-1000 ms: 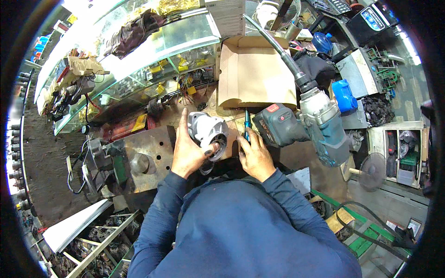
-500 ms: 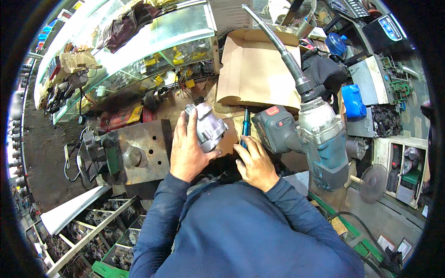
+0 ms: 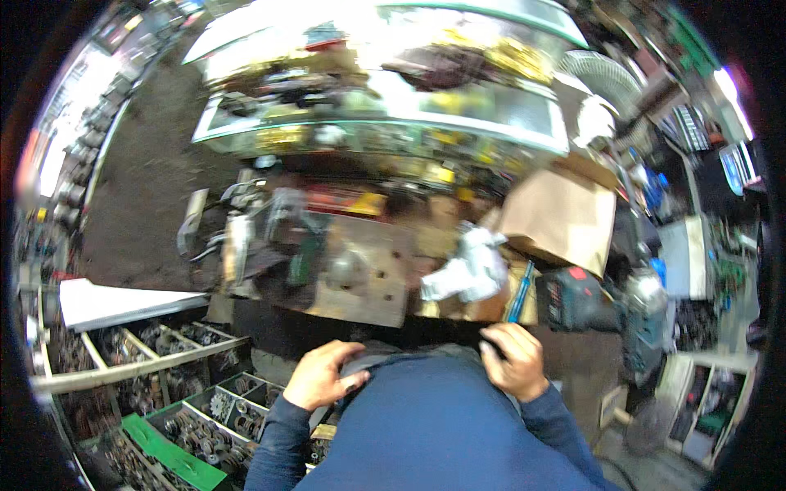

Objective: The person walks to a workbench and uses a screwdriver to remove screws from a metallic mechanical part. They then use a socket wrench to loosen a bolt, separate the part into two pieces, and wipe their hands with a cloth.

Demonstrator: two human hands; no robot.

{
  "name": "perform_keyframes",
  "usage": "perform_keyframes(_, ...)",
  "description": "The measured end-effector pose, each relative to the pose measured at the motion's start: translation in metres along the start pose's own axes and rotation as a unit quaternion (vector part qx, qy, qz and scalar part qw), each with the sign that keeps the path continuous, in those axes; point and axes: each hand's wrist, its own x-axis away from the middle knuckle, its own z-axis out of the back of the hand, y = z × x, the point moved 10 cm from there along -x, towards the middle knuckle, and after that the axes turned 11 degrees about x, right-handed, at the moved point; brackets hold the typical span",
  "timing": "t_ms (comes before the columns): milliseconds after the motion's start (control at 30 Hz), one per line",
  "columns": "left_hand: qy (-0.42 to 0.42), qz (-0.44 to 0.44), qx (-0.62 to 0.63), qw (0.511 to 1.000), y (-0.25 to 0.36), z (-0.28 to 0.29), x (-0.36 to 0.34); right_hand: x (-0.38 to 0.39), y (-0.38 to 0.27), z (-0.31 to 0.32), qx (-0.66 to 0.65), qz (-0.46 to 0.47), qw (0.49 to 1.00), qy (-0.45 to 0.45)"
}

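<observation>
Cluttered bench (image 3: 135, 204), motion-blurred; metal housing (image 3: 479, 266) lay on it, left of the blue screwdriver (image 3: 519, 293). Left hand (image 3: 326, 376) was empty, fingers loosely bent, at the waist. Right hand (image 3: 514, 360) looked empty too, near the screwdriver.

This is a repair workshop, by the look of its worn brown bench (image 3: 139, 221), with a battery power tool (image 3: 643, 331), a blue screwdriver (image 3: 520, 295), a pale metal casing (image 3: 481, 266) and a drilled steel plate (image 3: 348, 304) on or beside it. At lower left, divided trays (image 3: 164, 358) hold gears (image 3: 219, 403) and other metal parts. Beyond, a blurred glass case (image 3: 560, 127) holds small items, some yellow.
</observation>
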Motion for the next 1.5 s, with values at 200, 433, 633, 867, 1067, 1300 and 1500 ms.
perform_keyframes(200,-0.006,0.255,-0.189,0.948,-0.189,0.063,0.069,-0.076,-0.124,0.0,-0.043,0.089,0.989,0.108)
perform_keyframes(433,0.153,0.266,-0.098,0.947,-0.274,0.166,0.14,-0.153,-0.274,-0.071,-0.218,0.195,0.954,0.058)
perform_keyframes(633,0.162,0.313,-0.064,0.934,-0.315,0.199,0.171,-0.181,-0.371,-0.192,-0.279,0.238,0.899,-0.238)
perform_keyframes(867,0.305,0.348,0.014,0.886,-0.341,0.244,0.225,-0.197,-0.43,-0.3,-0.308,0.196,0.827,-0.427)
perform_keyframes(1067,0.315,0.383,0.045,0.867,-0.412,0.3,0.265,-0.208,-0.494,-0.366,-0.292,0.228,0.79,-0.488)
perform_keyframes(1300,0.386,0.29,0.017,0.876,-0.501,0.453,0.276,-0.248,-0.591,-0.502,-0.235,0.193,0.846,-0.438)
perform_keyframes(1500,0.357,0.239,0.011,0.903,-0.544,0.592,0.282,-0.287,-0.673,-0.537,-0.189,0.211,0.882,-0.376)
